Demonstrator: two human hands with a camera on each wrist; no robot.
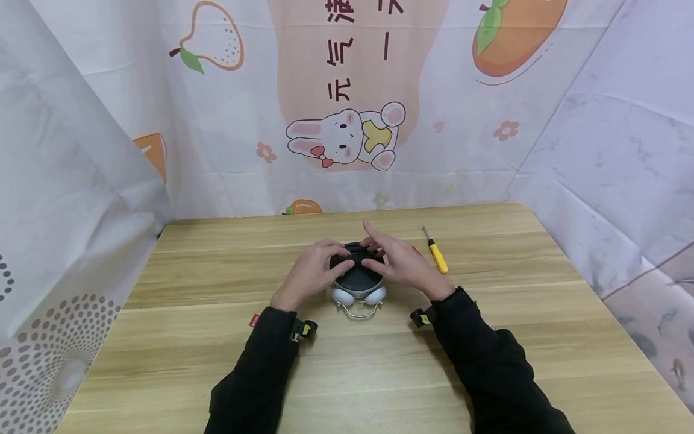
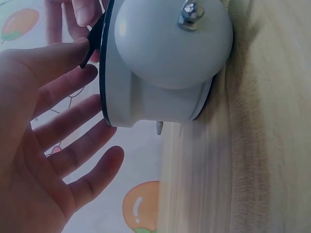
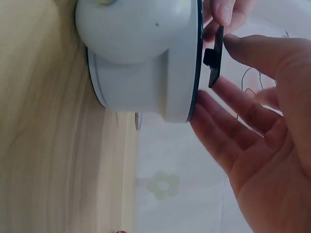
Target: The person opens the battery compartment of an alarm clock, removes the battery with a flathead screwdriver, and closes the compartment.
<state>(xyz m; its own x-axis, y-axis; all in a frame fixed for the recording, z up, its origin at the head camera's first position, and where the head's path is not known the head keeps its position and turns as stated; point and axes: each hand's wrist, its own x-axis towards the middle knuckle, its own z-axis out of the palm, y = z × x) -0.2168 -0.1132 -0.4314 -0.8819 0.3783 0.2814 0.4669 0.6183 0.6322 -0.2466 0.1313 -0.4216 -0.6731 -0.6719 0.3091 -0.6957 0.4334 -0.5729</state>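
Observation:
A white twin-bell alarm clock (image 1: pixel 358 283) lies on its face with its black back up, bells and wire handle (image 1: pixel 358 316) toward me. Over that back, a small black cover (image 3: pixel 216 58) is held tilted, its edge showing a little tab. My left hand (image 1: pixel 311 271) pinches one side of it between thumb and index finger, the other fingers spread near the clock's rim. From the opposite side, my right hand (image 1: pixel 403 262) pinches the cover too, with further fingertips touching the rim. One rounded white bell (image 2: pixel 170 43) fills much of the left wrist view.
A screwdriver with a yellow and black handle (image 1: pixel 438 258) lies right of the clock, beyond the right hand. Something small and red (image 1: pixel 417 251) is mostly hidden behind that hand. The wooden table (image 1: pixel 217 265) ends at a printed curtain (image 1: pixel 228 132).

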